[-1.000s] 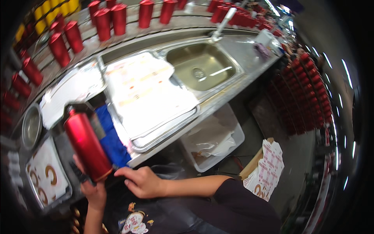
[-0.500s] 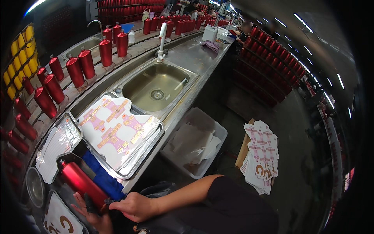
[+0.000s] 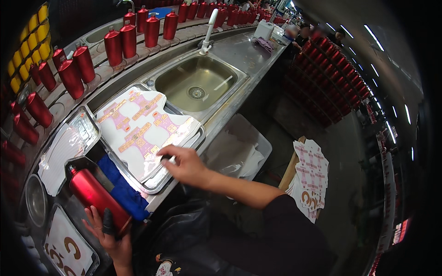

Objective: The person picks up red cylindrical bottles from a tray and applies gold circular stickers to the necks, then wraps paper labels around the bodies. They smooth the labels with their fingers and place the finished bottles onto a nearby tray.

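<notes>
A glossy red bottle lies tilted in a dark angular holder, its neck toward the far left. My left hand holds the bottle's lower end, fingers spread along its side, with a dark cover on one finger. Over the near edge of a metal tray, my right hand has its thumb and fingers pinched together. Something dark and a bit of white show at those fingertips, too small to make out. Pink-and-gold printed sheets fill that tray. A blue cloth lies between the bottle and the tray.
A sink with a white tap lies beyond the tray. Several red bottles stand along a curved conveyor at the left. A translucent bin and stacked printed sheets are at the right. A round metal bowl sits at far left.
My right hand has left the bottle's lower end and moved up and right, over the tray of printed sheets. My left hand stays at the bottle. The whole view has shifted slightly.
</notes>
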Demonstrator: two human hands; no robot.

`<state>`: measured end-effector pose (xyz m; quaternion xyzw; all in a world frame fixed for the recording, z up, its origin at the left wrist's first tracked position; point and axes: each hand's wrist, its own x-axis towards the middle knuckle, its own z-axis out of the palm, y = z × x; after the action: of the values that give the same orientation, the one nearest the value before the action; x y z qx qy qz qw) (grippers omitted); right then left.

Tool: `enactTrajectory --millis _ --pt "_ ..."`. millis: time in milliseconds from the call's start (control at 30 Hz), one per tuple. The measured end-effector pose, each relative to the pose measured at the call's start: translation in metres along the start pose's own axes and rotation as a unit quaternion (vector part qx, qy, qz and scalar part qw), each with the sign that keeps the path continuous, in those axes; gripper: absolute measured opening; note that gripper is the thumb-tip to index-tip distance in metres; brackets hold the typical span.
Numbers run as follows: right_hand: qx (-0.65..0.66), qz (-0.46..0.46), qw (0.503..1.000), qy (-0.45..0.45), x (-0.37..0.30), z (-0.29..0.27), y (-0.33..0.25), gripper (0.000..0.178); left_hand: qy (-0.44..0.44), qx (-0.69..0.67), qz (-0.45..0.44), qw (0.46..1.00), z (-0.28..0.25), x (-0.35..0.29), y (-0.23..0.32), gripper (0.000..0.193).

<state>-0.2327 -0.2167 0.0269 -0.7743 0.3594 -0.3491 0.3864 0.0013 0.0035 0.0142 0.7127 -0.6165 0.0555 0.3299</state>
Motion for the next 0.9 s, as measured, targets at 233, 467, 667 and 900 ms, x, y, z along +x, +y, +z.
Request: enactTrajectory --millis 233,467,667,900 --pt "-0.248 0.095 0.953 0.144 0.058 -0.106 0.110 0.036 -0.051 0.023 -0.029 0.998 -0.007 0.008 0.007 0.060" --pt "-0.223 0.191 0.955 -0.045 0.084 -0.102 0.121 0.063 -0.030 -0.012 -0.048 0.998 -0.005 0.008 0.005 0.055" --pt "-0.231 0.201 0.950 -0.055 0.105 -0.107 0.132 0.048 -0.029 -0.025 -0.047 0.998 -0.004 0.006 0.005 0.055" --pt "-0.363 0.117 0.923 0.042 0.095 -0.091 0.114 0.018 -0.038 -0.016 -0.022 0.999 -0.005 0.007 0.004 0.057"
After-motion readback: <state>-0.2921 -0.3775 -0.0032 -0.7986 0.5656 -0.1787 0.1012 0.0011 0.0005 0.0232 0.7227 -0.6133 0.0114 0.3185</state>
